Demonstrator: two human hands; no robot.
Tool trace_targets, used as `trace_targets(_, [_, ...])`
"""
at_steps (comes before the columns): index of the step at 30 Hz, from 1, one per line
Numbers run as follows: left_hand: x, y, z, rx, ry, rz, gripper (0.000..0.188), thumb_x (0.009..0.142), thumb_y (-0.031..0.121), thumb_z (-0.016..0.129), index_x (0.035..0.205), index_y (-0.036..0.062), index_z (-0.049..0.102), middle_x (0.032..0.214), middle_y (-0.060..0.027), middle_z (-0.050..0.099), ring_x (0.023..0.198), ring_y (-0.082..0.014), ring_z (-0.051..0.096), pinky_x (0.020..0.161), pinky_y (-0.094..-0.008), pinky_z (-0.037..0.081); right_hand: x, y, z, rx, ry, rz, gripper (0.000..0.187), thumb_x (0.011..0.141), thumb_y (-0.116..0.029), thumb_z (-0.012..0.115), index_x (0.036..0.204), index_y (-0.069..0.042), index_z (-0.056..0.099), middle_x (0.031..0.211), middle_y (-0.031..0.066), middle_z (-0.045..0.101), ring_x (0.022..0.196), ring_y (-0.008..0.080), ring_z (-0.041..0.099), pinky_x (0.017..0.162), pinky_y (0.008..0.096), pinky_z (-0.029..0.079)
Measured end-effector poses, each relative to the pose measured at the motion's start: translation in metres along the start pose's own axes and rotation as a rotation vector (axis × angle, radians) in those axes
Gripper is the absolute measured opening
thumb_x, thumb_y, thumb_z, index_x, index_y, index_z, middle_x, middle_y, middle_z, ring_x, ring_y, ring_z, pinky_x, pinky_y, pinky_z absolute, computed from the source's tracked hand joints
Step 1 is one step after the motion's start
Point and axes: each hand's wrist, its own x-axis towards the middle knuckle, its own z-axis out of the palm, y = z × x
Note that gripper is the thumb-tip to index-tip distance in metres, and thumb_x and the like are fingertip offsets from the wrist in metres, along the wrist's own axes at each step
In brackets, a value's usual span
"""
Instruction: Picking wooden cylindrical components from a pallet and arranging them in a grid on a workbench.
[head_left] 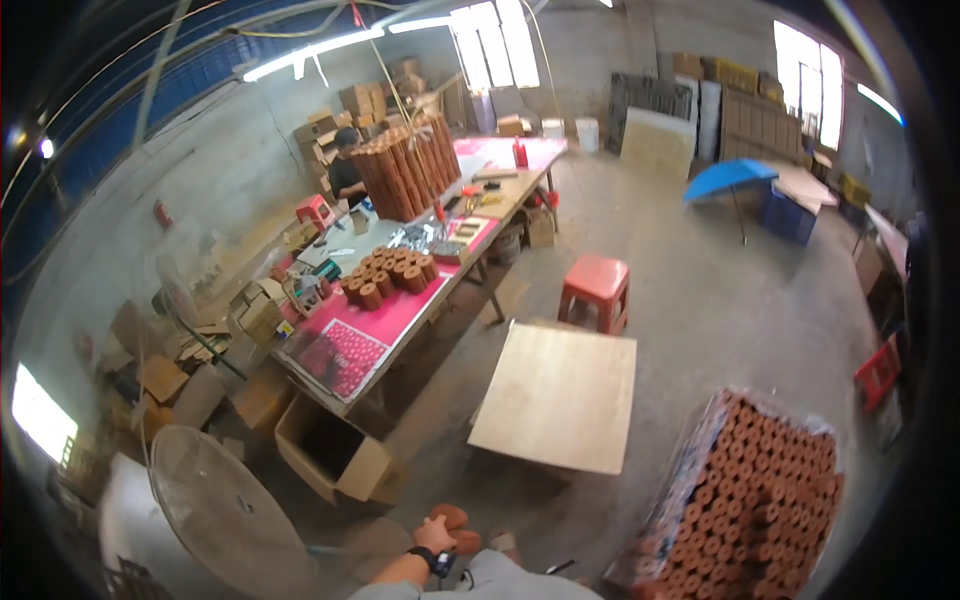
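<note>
My left hand (435,535), with a black watch (443,564) on its wrist, is low in the middle of the head view. Its fingers curl against two rounded reddish-brown pieces (450,516), which lie side by side at the fingertips. The hand looks closed on them, though the grip is partly hidden. I cannot make out my right hand; a small skin-toned patch beyond my grey clothing (500,578) is too unclear to name. To the right stands a large stack of reddish-brown cylinders with holes in their ends (765,490), wrapped in clear film along the side.
A pale board (560,400) lies ahead, with a red stool (597,292) behind it. The long pink-topped table (400,322) holds brown cylinders (385,277) and a tall bundle (408,170); a person (347,180) is beyond. A round fan (222,505) and open carton (330,455) stand left.
</note>
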Motion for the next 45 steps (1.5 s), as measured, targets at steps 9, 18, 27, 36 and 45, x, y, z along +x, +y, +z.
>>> trace_targets(9, [0.050, -0.063, -0.077, -0.022, -0.032, -0.087, 0.074, 0.067, 0.031, 0.081, 0.134, 0.0162, 0.055, 0.127, -0.0242, 0.058, 0.113, -0.0436, 0.062, 0.100, -0.0486, 0.051, 0.062, -0.120, 0.004, 0.025, 0.022, 0.244, 0.058, 0.074, -0.024, 0.080, 0.124, -0.003, 0.059, 0.134, 0.0319, 0.052, 0.118, 0.0469, 0.057, 0.095, 0.0474, 0.052])
trace_targets(18, [0.087, -0.097, -0.152, -0.089, 0.090, -0.228, 0.076, 0.064, 0.029, 0.082, 0.133, 0.0144, 0.053, 0.127, -0.0238, 0.056, 0.114, -0.0435, 0.061, 0.098, -0.0503, 0.051, 0.183, -0.285, -0.041, -0.198, 0.067, -0.061, 0.053, 0.073, -0.020, 0.081, 0.120, -0.009, 0.060, 0.128, 0.0262, 0.053, 0.118, 0.0453, 0.057, 0.100, 0.0483, 0.048])
trace_targets(27, [0.110, -0.103, -0.221, -0.184, 0.201, -0.284, 0.078, 0.066, 0.030, 0.080, 0.136, 0.0094, 0.053, 0.128, -0.0217, 0.055, 0.111, -0.0430, 0.062, 0.095, -0.0497, 0.052, 0.277, -0.516, -0.096, -0.277, 0.139, -0.475, 0.046, 0.079, -0.027, 0.074, 0.119, -0.009, 0.059, 0.132, 0.0299, 0.051, 0.114, 0.0501, 0.057, 0.095, 0.0517, 0.050])
trace_targets(36, [0.168, -0.153, -0.249, -0.256, 0.155, -0.257, 0.075, 0.065, 0.027, 0.080, 0.133, 0.0073, 0.055, 0.127, -0.0187, 0.055, 0.110, -0.0395, 0.062, 0.093, -0.0463, 0.052, 0.325, -0.717, -0.081, -0.409, 0.009, -0.712, 0.060, 0.070, -0.050, 0.080, 0.115, -0.012, 0.065, 0.127, 0.0255, 0.056, 0.118, 0.0430, 0.057, 0.100, 0.0492, 0.048])
trace_targets(45, [0.229, -0.193, -0.307, -0.259, 0.211, -0.225, 0.067, 0.067, 0.023, 0.080, 0.129, 0.0106, 0.057, 0.133, -0.0241, 0.052, 0.115, -0.0434, 0.059, 0.093, -0.0496, 0.053, 0.328, -0.936, -0.060, -0.624, 0.031, -1.199, 0.052, 0.076, -0.037, 0.078, 0.119, -0.015, 0.060, 0.132, 0.0263, 0.052, 0.105, 0.0505, 0.062, 0.089, 0.0522, 0.054])
